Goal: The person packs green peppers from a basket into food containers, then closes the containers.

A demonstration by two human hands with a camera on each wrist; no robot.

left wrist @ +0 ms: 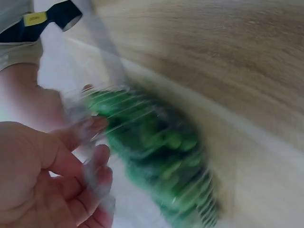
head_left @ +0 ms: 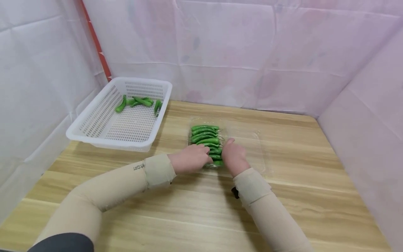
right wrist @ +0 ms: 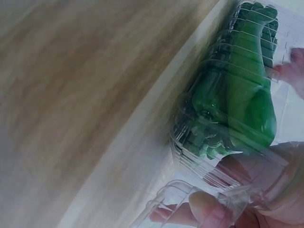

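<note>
A clear plastic container (head_left: 192, 140) holds a row of green chili peppers (head_left: 204, 135), laid side by side. My left hand (head_left: 191, 158) reaches over the container's left near corner, its bent fingers touching the near peppers. At the right side, my right hand (head_left: 234, 156) grips the container's edge, with its thumb raised. The left wrist view is blurred; bent fingers (left wrist: 99, 164) appear against the clear plastic rim. In the right wrist view, a large pepper (right wrist: 249, 107) lies along the near wall, and a fingertip (right wrist: 206, 206) of my right hand sits at the plastic edge.
The container's clear lid (head_left: 252, 150) lies folded out to the right. A white perforated basket (head_left: 143, 144) with several more green peppers (head_left: 141, 101) stands at the back left. White sheets (head_left: 220, 42) enclose the wooden table (head_left: 195, 217) at the back and sides.
</note>
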